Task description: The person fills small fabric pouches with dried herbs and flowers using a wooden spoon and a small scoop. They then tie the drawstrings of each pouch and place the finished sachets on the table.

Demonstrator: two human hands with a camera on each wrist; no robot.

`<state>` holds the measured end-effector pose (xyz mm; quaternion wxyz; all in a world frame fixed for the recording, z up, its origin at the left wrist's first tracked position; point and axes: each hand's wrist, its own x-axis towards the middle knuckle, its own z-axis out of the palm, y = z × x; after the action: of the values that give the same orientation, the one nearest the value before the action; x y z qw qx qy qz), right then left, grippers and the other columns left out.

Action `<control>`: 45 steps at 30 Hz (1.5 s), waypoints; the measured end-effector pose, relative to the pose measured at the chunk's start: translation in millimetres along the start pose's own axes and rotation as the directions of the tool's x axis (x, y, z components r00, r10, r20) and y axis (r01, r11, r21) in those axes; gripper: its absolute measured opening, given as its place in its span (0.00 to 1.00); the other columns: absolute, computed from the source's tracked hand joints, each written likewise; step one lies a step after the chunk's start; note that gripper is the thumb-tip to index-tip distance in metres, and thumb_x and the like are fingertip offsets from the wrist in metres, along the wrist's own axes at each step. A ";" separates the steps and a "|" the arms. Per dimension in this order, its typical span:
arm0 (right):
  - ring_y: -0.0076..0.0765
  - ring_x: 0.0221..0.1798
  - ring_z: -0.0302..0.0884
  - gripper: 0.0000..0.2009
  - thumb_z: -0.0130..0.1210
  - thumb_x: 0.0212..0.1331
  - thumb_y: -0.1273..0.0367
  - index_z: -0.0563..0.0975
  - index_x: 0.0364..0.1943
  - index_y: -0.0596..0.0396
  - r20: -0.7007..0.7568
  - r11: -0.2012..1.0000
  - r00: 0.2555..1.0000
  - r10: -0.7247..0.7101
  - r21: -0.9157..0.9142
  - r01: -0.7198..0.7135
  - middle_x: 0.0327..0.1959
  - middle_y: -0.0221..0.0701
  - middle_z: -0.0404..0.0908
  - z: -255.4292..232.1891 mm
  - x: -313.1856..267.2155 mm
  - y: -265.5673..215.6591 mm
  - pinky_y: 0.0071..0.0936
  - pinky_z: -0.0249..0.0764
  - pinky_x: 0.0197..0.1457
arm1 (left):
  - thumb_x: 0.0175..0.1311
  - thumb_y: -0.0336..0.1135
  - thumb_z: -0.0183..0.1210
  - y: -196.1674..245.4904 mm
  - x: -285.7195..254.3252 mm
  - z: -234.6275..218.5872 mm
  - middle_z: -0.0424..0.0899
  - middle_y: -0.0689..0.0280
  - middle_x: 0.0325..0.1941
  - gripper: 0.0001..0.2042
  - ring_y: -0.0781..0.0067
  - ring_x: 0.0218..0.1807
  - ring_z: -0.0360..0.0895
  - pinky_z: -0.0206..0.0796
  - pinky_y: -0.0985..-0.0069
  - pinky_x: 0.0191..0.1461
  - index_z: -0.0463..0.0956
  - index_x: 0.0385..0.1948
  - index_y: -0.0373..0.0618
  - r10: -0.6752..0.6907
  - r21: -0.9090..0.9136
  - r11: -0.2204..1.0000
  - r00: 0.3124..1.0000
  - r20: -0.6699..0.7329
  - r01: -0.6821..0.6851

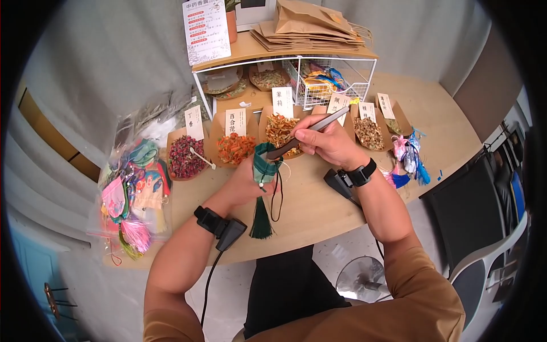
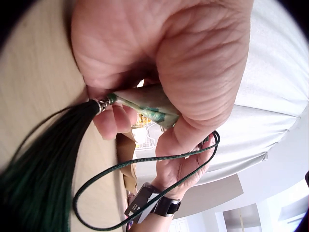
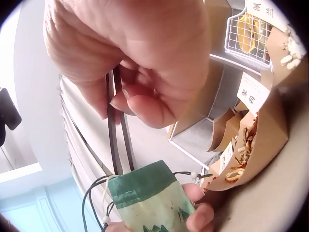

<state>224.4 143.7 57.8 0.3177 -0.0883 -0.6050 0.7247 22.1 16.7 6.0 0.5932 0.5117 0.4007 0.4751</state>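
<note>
My left hand [image 1: 242,183] grips a small green drawstring pouch [image 1: 264,171], its mouth facing up. A dark green tassel [image 1: 261,222] hangs below it, and a dark cord loop [image 2: 140,162] dangles alongside. In my right hand [image 1: 333,142], thumb and fingers pinch a pair of dark tweezers [image 1: 322,125], slanting down to the left. Their two arms run close together in the right wrist view, and the tips are hidden inside the pouch's mouth. Just behind the pouch sits a paper tray of yellow-orange dried flowers [image 1: 279,130].
Trays of dark red buds [image 1: 185,159], orange petals [image 1: 235,149] and pale brown pieces [image 1: 369,134] line the table with labels. Colourful sachets [image 1: 139,185] lie at left, tasselled ones [image 1: 407,157] at right. A shelf [image 1: 245,50] bearing paper bags [image 1: 310,28] stands behind.
</note>
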 end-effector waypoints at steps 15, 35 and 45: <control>0.31 0.19 0.75 0.12 0.63 0.54 0.63 0.83 0.29 0.61 -0.332 0.465 0.874 -0.356 -0.874 -0.142 0.16 0.37 0.80 -33.8 15.8 13.1 0.27 0.71 0.26 | 0.50 0.26 0.68 -7.6 2.4 -4.6 0.72 0.72 0.43 0.25 0.79 0.45 0.73 0.75 0.72 0.48 0.67 0.50 0.48 0.037 0.097 0.995 0.999 0.008 -0.037; 0.33 0.19 0.76 0.13 0.62 0.54 0.65 0.81 0.24 0.63 -0.277 0.496 0.941 -0.195 -0.855 -0.149 0.15 0.38 0.78 -23.5 11.5 9.5 0.30 0.71 0.27 | 0.49 0.24 0.67 -7.5 1.8 -3.4 0.72 0.71 0.43 0.26 0.78 0.46 0.73 0.76 0.72 0.48 0.66 0.51 0.48 -0.006 0.031 1.000 1.000 0.006 0.005; 0.23 0.28 0.73 0.09 0.60 0.57 0.69 0.79 0.38 0.60 -0.270 0.684 0.948 -0.170 -0.725 -0.084 0.24 0.29 0.78 -31.1 15.1 16.5 0.25 0.70 0.33 | 0.49 0.24 0.67 0.0 -0.5 1.2 0.72 0.72 0.43 0.24 0.80 0.44 0.73 0.75 0.73 0.48 0.68 0.49 0.47 -0.011 0.003 1.000 1.000 0.003 0.011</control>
<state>222.8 176.7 38.4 0.3661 -0.3075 -0.7855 0.3929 23.2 15.9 6.2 0.5957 0.5110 0.4034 0.4704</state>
